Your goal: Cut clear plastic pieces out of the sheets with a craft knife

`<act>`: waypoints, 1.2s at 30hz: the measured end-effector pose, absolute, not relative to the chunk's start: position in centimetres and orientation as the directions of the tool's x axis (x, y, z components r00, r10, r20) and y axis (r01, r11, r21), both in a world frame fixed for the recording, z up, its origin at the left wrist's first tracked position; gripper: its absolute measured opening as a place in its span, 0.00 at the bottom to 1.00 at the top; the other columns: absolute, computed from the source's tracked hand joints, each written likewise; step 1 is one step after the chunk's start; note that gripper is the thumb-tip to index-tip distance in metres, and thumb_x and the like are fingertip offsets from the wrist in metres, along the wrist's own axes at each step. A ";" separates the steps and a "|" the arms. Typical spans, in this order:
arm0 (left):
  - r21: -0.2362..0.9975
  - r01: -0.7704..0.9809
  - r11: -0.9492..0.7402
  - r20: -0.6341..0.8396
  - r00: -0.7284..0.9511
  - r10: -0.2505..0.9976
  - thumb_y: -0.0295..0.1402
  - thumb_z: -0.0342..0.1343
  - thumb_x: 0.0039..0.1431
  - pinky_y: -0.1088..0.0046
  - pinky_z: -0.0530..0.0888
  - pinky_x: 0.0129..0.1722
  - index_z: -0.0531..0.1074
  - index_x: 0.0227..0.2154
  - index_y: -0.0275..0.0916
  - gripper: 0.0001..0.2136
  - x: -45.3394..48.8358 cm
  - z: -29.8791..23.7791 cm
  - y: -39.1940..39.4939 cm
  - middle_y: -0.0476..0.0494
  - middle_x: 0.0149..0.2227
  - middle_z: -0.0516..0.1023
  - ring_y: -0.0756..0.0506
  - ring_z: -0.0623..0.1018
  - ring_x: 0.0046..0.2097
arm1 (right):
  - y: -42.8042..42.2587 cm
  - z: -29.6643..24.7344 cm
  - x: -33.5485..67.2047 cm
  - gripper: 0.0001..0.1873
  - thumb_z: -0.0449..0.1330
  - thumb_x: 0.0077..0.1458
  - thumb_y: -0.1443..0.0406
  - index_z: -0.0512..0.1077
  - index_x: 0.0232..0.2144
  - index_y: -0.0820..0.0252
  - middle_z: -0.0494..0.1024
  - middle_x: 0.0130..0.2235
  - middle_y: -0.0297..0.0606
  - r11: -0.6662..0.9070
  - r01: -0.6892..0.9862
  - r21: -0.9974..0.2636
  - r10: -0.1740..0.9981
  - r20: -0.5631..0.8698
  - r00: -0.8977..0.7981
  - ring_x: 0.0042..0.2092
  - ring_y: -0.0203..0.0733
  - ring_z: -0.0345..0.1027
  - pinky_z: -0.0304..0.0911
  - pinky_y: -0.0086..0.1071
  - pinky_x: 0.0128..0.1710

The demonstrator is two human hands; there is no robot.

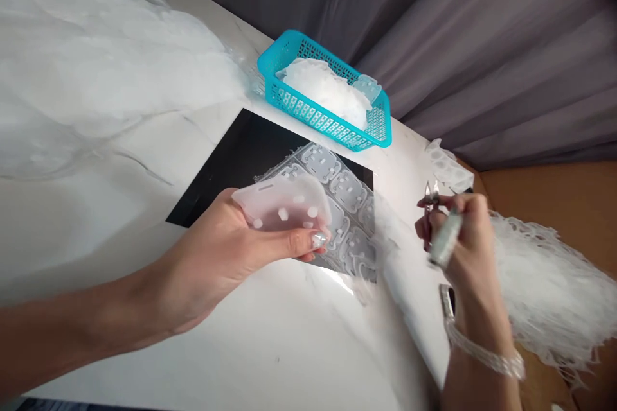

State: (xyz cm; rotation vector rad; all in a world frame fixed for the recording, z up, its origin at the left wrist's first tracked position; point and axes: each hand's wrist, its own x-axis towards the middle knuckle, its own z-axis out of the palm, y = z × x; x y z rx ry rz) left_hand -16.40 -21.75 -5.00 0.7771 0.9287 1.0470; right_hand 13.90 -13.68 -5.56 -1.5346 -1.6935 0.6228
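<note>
My left hand (241, 247) is closed on a thin, translucent white silicone piece (284, 202), curved between thumb and fingers, with small holes or bumps and a slot. Beneath it, a clear sheet of similar moulded pieces (349, 189) lies partly over a black mat (222, 157). To the right, my right hand (470, 250) is closed round small metal snips (428, 202) with the points upward. A pale greenish strip by its fingers is blurred, and I cannot make out what it is.
Behind the mat stands a blue plastic basket (315, 117) heaped with white pieces. Stringy translucent scrap (554, 289) hangs beyond the table's right edge, near a leftover web (448, 167). Clear plastic film (110, 58) covers the left side; a grey curtain (482, 64) hangs behind.
</note>
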 end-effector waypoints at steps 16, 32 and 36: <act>0.929 -0.154 0.338 -0.302 0.218 0.928 0.44 0.67 0.51 0.76 0.74 0.28 0.84 0.29 0.48 0.07 -16.3 -4.5 -22.2 0.50 0.31 0.83 0.45 0.80 0.34 | -23.1 -1.7 2.7 0.17 0.51 0.67 0.63 0.47 0.28 0.54 0.59 0.28 0.31 0.219 0.469 -0.855 0.947 0.071 -0.313 0.27 0.35 0.52 0.45 0.28 0.22; 0.935 -0.073 0.348 -0.326 0.208 0.922 0.45 0.65 0.51 0.78 0.67 0.21 0.84 0.27 0.49 0.08 -16.2 -4.3 -21.9 0.50 0.24 0.79 0.47 0.76 0.28 | -22.8 -1.2 3.0 0.18 0.53 0.65 0.65 0.49 0.26 0.54 0.64 0.27 0.32 0.251 0.561 -0.789 0.932 0.039 -0.361 0.27 0.34 0.58 0.51 0.26 0.22; 0.935 -0.066 0.349 -0.329 0.216 0.919 0.46 0.65 0.51 0.77 0.66 0.20 0.84 0.27 0.48 0.09 -16.3 -4.3 -21.9 0.49 0.23 0.78 0.47 0.76 0.28 | -22.9 -1.3 2.9 0.18 0.53 0.64 0.66 0.47 0.27 0.54 0.61 0.27 0.31 0.260 0.572 -0.778 0.930 0.042 -0.365 0.27 0.34 0.56 0.50 0.27 0.22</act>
